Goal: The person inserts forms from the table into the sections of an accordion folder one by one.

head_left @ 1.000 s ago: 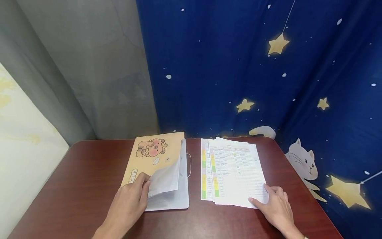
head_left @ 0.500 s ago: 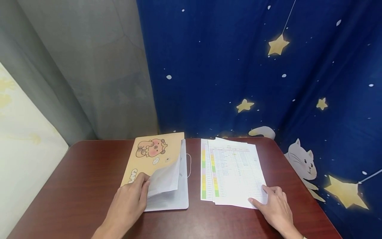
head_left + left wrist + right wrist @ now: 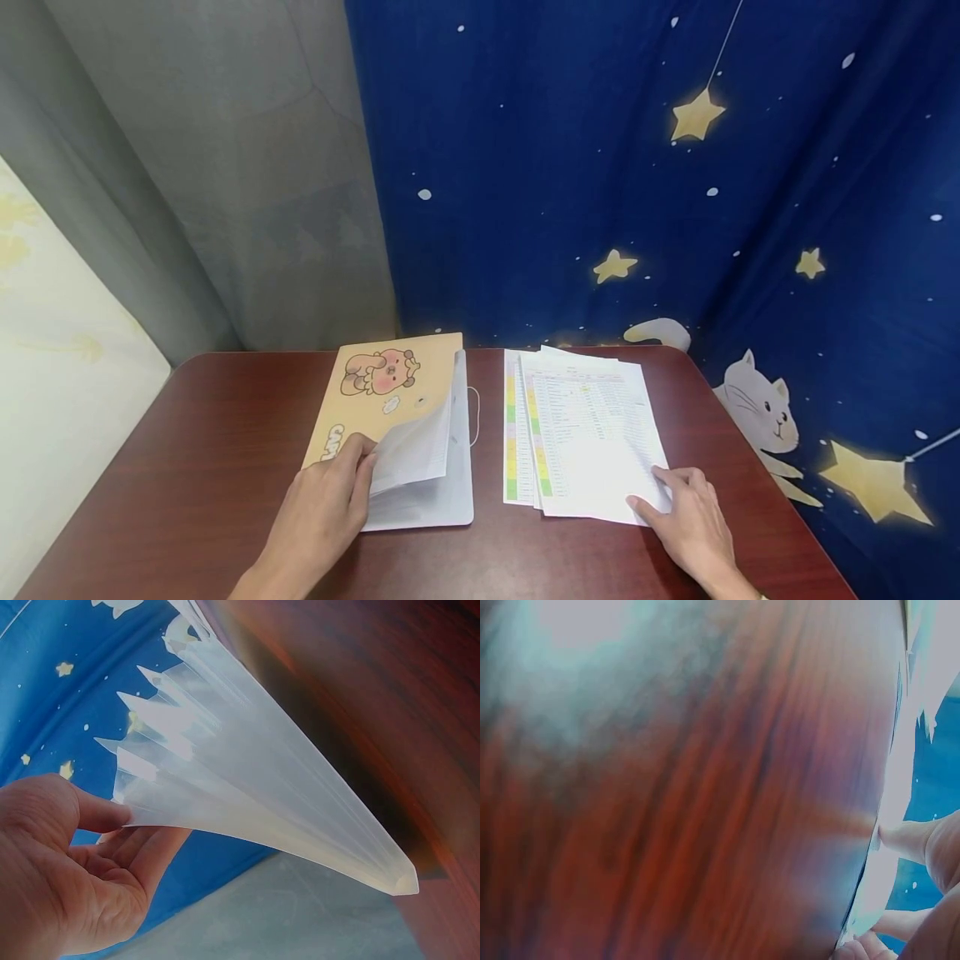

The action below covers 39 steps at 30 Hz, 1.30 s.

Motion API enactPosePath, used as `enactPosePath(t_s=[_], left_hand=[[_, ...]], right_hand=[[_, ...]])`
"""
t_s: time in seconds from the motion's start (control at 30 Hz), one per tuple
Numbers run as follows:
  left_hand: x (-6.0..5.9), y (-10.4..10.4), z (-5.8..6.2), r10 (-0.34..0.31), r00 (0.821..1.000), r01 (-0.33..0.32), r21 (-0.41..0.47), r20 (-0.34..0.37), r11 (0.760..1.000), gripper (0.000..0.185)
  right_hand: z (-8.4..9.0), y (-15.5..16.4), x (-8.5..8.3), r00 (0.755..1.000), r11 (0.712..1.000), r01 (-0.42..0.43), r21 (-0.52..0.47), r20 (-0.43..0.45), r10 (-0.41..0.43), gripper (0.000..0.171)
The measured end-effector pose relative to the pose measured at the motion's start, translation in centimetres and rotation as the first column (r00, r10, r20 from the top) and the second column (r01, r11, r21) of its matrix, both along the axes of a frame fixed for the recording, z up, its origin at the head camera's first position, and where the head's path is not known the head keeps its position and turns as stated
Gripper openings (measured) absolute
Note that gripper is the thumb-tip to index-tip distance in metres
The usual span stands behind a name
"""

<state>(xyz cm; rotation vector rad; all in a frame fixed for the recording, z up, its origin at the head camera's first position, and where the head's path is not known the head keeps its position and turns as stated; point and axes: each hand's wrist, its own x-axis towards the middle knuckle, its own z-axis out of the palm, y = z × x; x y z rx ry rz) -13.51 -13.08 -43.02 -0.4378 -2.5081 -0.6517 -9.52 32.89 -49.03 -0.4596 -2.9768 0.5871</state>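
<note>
Folder (image 3: 405, 433) sleeves are lifted by the left hand (image 3: 322, 512), thumb pinching them open, while the right hand (image 3: 693, 525) seemingly pins the papers (image 3: 585, 429) with flat fingers.

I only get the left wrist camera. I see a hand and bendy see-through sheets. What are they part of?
Observer: They are the clear pocket pages of a folder with a cartoon animal on its yellow cover; the left hand lifts them at the near corner.
Operator: Where is the other hand?
Observer: The right hand rests its fingertips on the near right corner of a stack of printed sheets, right of the folder.
Operator: What do the sheets look like?
Observer: White tables of small print, with coloured bands down the left edge.
Operator: What is it all on?
Observer: A dark red wooden table.
</note>
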Motion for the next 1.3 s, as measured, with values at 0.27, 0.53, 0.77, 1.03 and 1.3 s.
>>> enactPosePath(t_s=[0.27,0.53,0.77,1.03,1.3], left_hand=[[0.0,-0.1,0.0,-0.001,1.0,0.001,0.003,-0.003,1.0,0.018],[0.0,-0.2,0.0,-0.002,1.0,0.002,0.001,0.004,1.0,0.017],[-0.1,-0.2,0.0,-0.005,1.0,0.005,0.0,0.003,1.0,0.016],[-0.1,-0.2,0.1,-0.007,1.0,0.007,-0.004,0.005,1.0,0.015],[-0.2,-0.3,0.2,-0.003,1.0,0.004,-0.006,0.008,1.0,0.016]], right_hand=[[0.0,-0.1,-0.1,1.0,0.999,-0.015,-0.036,-0.019,0.014,0.067],[0.4,0.3,-0.9,0.999,0.995,0.023,-0.1,0.04,-0.019,0.076],[0.6,0.9,-1.2,0.994,0.977,0.073,-0.199,0.096,-0.055,0.09],[1.0,1.1,-1.3,0.991,0.966,0.067,-0.25,0.126,-0.036,0.074],[1.6,0.7,-1.7,0.98,0.941,0.094,-0.326,0.198,-0.029,0.078]])
